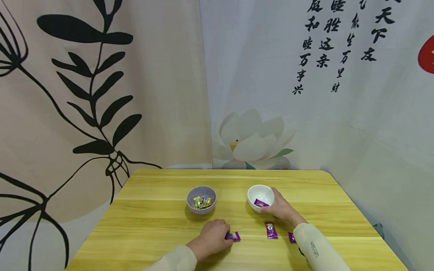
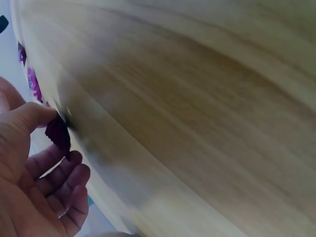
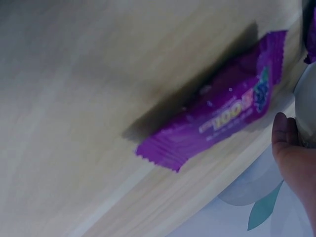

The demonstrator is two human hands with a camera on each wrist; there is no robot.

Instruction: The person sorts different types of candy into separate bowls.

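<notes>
In the head view my left hand pinches a purple wrapped candy at the table's near middle. The left wrist view shows that candy, dark in shadow, between thumb and finger. My right hand grips the right side of a white bowl, which has a purple candy inside. Below this bowl lies another purple candy, seen large in the right wrist view with grape art and lettering on its wrapper. One more purple candy is partly hidden by the right sleeve.
To the left stands a grey-purple bowl holding several yellow-green wrapped candies. Both bowls sit on a light wooden table. Behind the table hangs a printed cloth backdrop with plants, a lotus and writing.
</notes>
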